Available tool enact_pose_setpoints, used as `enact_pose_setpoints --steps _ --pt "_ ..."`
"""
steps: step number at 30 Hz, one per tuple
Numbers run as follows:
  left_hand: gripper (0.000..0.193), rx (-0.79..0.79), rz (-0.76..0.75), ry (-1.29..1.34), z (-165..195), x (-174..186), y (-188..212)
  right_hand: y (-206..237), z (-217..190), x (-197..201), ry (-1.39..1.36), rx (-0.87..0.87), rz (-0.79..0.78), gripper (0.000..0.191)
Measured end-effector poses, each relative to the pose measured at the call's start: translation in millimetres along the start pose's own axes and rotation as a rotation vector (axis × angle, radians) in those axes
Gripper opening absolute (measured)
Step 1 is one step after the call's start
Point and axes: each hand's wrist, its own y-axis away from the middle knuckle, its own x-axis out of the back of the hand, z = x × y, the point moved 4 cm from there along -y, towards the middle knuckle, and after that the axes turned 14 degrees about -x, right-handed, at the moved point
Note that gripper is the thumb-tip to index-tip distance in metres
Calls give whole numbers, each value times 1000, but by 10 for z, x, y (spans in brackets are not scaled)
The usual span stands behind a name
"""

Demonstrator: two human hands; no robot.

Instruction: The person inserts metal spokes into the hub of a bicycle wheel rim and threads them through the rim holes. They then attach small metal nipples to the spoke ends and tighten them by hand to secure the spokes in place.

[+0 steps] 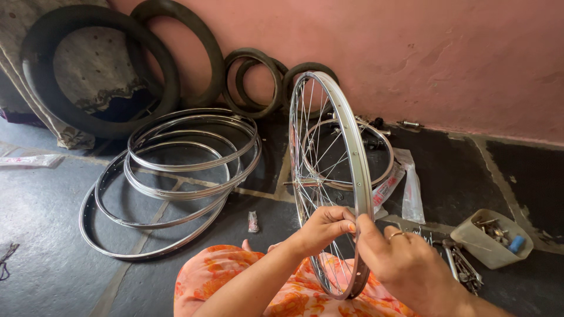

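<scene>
Standing upright, the wheel (329, 176) is pinched at its rim by left hand (323, 230) and right hand (405, 264); most spokes are fitted, bare rims (176, 176) lie untouched.

bicycle repair workshop: loose rims (176, 176), tyres (100, 70), tools (464, 267) on floor

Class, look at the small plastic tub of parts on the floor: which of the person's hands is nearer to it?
Right. The right hand grips the wheel rim just beside the tub; the left hand is on the rim's far side.
</scene>
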Motion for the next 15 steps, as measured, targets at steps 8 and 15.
enact_pose_setpoints --steps 8,15 --pt "15 8 23 -31 -84 40 3 -138 26 -25 -21 66 -73 21" --pt "14 -5 10 13 -59 19 6 -290 280 1 -415 -398 -277 47"
